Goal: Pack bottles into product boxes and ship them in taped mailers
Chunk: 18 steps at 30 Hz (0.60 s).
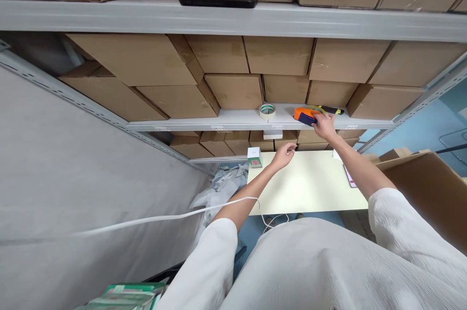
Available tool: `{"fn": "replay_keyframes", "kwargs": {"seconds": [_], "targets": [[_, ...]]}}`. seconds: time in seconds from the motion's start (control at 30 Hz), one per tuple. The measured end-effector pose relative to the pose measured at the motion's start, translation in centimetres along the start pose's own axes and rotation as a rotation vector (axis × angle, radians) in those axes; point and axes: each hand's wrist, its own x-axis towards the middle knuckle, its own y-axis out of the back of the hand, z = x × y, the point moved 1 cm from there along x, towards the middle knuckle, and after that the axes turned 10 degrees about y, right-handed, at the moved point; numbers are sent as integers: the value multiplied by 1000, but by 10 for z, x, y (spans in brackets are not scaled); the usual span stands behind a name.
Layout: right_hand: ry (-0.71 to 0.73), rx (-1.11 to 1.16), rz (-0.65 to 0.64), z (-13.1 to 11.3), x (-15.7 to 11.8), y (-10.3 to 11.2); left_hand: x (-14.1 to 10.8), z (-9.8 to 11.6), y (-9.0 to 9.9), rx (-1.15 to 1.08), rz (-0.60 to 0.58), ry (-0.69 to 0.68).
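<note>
right hand (324, 125): fingers closed on one end of orange-and-blue tool (305, 116), at shelf (237, 121) front; tape roll (267, 116) near tool; left hand (284, 155): loosely curled above pale table (306, 183), cannot tell whether holding anything

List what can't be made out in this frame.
All in the head view:
Firmness of the right hand's contact with the orange-and-blue dispenser: fingers hide it.
Whether the left hand holds anything: too small.
Exact lettering on the shelf labels: too small.
Flat item's right side: behind the right forearm.
Green packs: cut off by the bottom edge.
</note>
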Motion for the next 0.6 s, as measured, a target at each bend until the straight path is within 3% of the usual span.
{"fn": "replay_keyframes", "kwargs": {"seconds": [0.13, 0.3, 0.6], "targets": [[9, -3, 38, -19, -30, 7, -3, -1, -3, -9, -27, 3], [-49, 14, 86, -50, -96, 8, -11, -9, -10, -19, -83, 19], [-408, 127, 74, -76, -220, -42, -38, -45, -30, -30, -235, 103]]}}
